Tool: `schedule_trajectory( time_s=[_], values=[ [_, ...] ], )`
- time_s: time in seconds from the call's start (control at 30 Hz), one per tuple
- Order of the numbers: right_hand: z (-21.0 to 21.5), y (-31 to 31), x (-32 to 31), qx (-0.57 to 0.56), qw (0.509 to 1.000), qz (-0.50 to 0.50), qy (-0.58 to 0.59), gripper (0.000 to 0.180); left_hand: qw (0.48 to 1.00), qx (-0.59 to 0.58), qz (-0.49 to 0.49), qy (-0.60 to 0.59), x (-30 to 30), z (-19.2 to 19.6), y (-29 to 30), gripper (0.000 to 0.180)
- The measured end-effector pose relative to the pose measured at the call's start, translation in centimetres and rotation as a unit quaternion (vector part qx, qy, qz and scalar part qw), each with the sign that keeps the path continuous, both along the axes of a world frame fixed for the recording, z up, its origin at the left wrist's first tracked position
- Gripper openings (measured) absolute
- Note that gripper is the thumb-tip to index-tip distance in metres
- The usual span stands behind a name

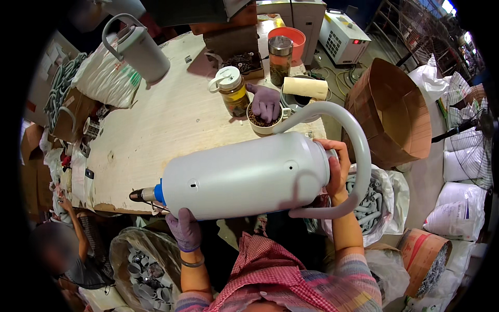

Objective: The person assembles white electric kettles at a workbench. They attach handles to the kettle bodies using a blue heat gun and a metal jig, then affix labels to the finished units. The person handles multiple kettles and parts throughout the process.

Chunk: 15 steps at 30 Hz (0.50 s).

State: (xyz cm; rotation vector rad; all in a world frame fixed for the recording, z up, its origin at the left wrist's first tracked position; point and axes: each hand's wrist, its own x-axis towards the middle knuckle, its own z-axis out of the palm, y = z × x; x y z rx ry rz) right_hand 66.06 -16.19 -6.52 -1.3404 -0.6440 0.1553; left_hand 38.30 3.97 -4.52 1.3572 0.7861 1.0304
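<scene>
A large pale grey cylindrical jug [239, 174] lies on its side across the near edge of the table, its curved tube handle [358, 151] looping out at the right. Two small dark holes show in its wall. My bare right hand [338, 169] grips its right end, inside the handle's loop. My left hand [184, 229], in a purple glove, holds the lower left end, its fingers partly hidden. From behind that end juts a blue and metal tool-like piece [148, 194] with a black tip; the rest is hidden by the jug.
Beyond stand a cup of small brown bits [258, 125] with a purple glove [265, 101] on it, a white-lidded jar [234, 93] and a glass bottle [280, 61]. Another grey jug [143, 54] stands far left. Sacks of grey parts [366, 205] flank me. A person [78, 249] sits left.
</scene>
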Motion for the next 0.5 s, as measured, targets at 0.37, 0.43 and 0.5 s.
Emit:
schedule_trajectory(
  time_s=[0.37,0.43,0.5],
  values=[
    [-1.4,-1.1,1.2,0.008,1.0,-0.024,-0.009,0.043,0.999,-0.003,-0.043,0.016,0.2,-0.1,0.6,0.046],
    [-1.4,-1.1,1.6,0.015,0.999,-0.028,0.001,0.044,0.999,0.01,-0.04,0.028,0.7,0.4,0.4,0.047],
    [-1.9,-1.3,1.7,0.021,0.999,-0.027,0.014,0.045,0.999,0.015,-0.035,0.029,1.2,0.7,0.2,0.048]
  ],
)
